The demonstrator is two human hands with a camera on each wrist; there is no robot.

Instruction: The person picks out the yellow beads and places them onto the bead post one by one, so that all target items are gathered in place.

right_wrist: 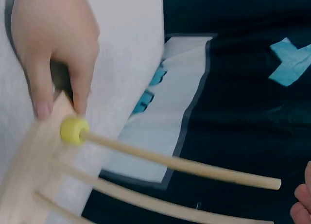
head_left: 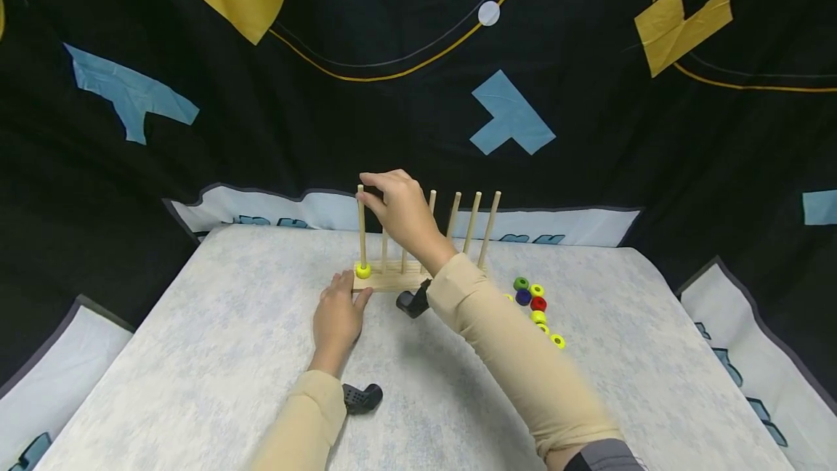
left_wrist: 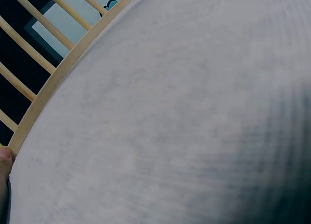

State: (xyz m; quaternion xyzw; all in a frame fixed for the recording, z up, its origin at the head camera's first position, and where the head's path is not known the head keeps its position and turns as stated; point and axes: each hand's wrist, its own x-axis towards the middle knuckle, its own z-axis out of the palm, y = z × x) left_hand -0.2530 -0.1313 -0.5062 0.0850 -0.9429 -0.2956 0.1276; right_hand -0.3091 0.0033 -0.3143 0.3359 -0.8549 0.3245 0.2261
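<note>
A wooden peg rack (head_left: 392, 283) with several upright pegs stands toward the back of the table. One yellow bead (head_left: 363, 272) sits at the foot of its leftmost peg (head_left: 362, 231); the right wrist view shows the same bead (right_wrist: 69, 131) flat against the base. My left hand (head_left: 338, 320) holds the left end of the base, thumb in front and fingers at the end. Around the top of that leftmost peg, my right hand (head_left: 407, 215) has thumb and forefinger apart, with nothing between them but the peg tip. Only its fingertips (right_wrist: 302, 204) show in the right wrist view.
Right of the rack lie several loose beads: green (head_left: 521, 283), blue (head_left: 523, 297), red (head_left: 538, 304) and yellow (head_left: 557, 341). My right forearm covers part of the rack and some beads. A black curtain (head_left: 405, 137) hangs behind the pale table (head_left: 248, 311).
</note>
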